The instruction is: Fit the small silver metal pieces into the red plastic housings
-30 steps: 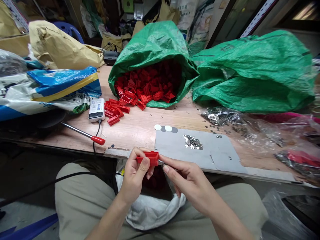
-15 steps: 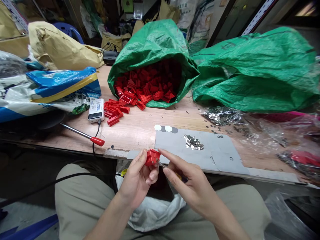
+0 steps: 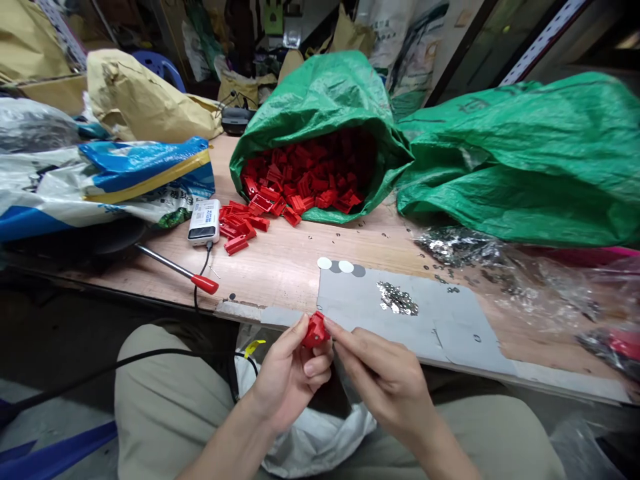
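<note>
My left hand (image 3: 293, 373) pinches a small red plastic part (image 3: 315, 331) just in front of the table edge, above my lap. My right hand (image 3: 383, 380) meets it from the right, with its thumb and forefinger closed on the same part. A pile of small silver metal pieces (image 3: 397, 299) lies on a grey sheet (image 3: 450, 320) on the table, right of my hands. Further back an open green sack (image 3: 320, 107) spills many red plastic parts (image 3: 305, 177) onto the wooden table (image 3: 280, 257).
A second green sack (image 3: 520, 160) lies at right, with clear bags of metal pieces (image 3: 460, 243) before it. At left lie a white power bank (image 3: 204, 222), a red-handled screwdriver (image 3: 180, 268), a blue-white sack (image 3: 100, 183). A white bag (image 3: 310, 427) sits between my knees.
The red part has turned from lying lengthwise to end-on in my left fingers. My right fingers have closed onto it. Both hands and the view shifted slightly.
</note>
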Tool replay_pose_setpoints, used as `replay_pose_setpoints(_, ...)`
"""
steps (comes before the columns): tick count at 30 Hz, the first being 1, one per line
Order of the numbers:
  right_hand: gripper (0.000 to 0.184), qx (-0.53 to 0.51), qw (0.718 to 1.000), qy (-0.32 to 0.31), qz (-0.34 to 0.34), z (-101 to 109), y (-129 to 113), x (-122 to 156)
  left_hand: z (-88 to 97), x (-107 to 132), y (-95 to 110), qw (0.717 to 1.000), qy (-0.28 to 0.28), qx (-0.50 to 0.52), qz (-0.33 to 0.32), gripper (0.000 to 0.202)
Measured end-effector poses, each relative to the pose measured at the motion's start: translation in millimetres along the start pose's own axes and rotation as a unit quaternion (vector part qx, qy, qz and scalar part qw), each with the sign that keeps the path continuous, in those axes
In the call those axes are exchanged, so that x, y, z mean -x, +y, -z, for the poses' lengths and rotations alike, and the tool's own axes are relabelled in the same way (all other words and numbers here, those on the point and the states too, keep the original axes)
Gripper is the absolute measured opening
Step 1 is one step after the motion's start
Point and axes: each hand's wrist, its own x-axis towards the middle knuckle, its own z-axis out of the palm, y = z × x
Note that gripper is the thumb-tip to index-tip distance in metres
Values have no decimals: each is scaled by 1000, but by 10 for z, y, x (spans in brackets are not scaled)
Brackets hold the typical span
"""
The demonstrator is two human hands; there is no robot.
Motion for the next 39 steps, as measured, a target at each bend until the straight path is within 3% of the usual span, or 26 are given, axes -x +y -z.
replay_pose_setpoints(3,31,-38,989,35,-138,11,126,-45,-27,69,62,997,-53,-50,-13,40)
replay_pose_setpoints(5,37,-59,970,51,-231,33,251,-142,-26,119,115,983,-99,-152,-5,46)
replay_pose_setpoints(7,50,-74,955,63,-281,29,367,-317,17,140,120,931,-114,-347,9,44)
replay_pose_setpoints(8,56,-73,954,64,-284,3,409,-432,57,134,92,878,-97,-469,10,39)
replay_pose_setpoints(10,59,-43,967,37,-248,-118,449,-704,164,87,-26,712,-16,-702,-9,30)
replay_pose_setpoints(12,56,34,983,-31,-178,-336,441,-1006,280,19,-180,552,87,-829,23,58)
replay_pose_setpoints(13,55,86,984,-76,-140,-474,427,-1159,329,-12,-249,502,103,-856,64,72)
replay_pose_setpoints(14,56,137,978,-121,-105,-624,414,-1308,367,-34,-300,485,87,-867,76,76)
replay_pose_setpoints(16,56,219,958,-180,-46,-925,400,-1584,400,-45,-336,496,36,-866,57,69)
replay_pose_setpoints(18,50,249,946,-206,-23,-1179,412,-1808,379,-22,-286,531,11,-847,0,55)
replay_pose_setpoints(21,36,242,948,-202,-35,-1356,460,-1975,314,27,-120,584,50,-803,-110,29)
replay_pose_setpoints(24,24,232,956,-165,-69,-1210,490,-1858,307,39,48,645,107,-727,-211,16)
replay_pose_setpoints(26,24,130,972,-140,-137,-959,471,-1608,338,14,118,693,155,-653,-264,16)
replay_pose_setpoints(27,28,23,972,-131,-192,-810,445,-1440,353,-7,134,715,194,-603,-294,20)
replay_pose_setpoints(28,34,-115,951,-127,-258,-658,409,-1252,361,-32,136,734,227,-552,-325,31)
replay_pose_setpoints(30,41,-344,860,-119,-358,-380,315,-851,342,-84,94,760,246,-477,-366,58)
replay_pose_setpoints(32,43,-458,784,-94,-409,-170,220,-468,277,-126,-10,787,199,-466,-352,67)
replay_pose_setpoints(34,43,-487,754,-62,-435,-33,156,-150,190,-154,-160,809,141,-477,-314,53)
replay_pose_setpoints(36,45,-454,771,-43,-445,63,139,85,112,-175,-316,824,116,-469,-298,40)
replay_pose_setpoints(39,46,-290,868,-22,-404,239,222,274,48,-224,-437,864,102,-425,-251,45)
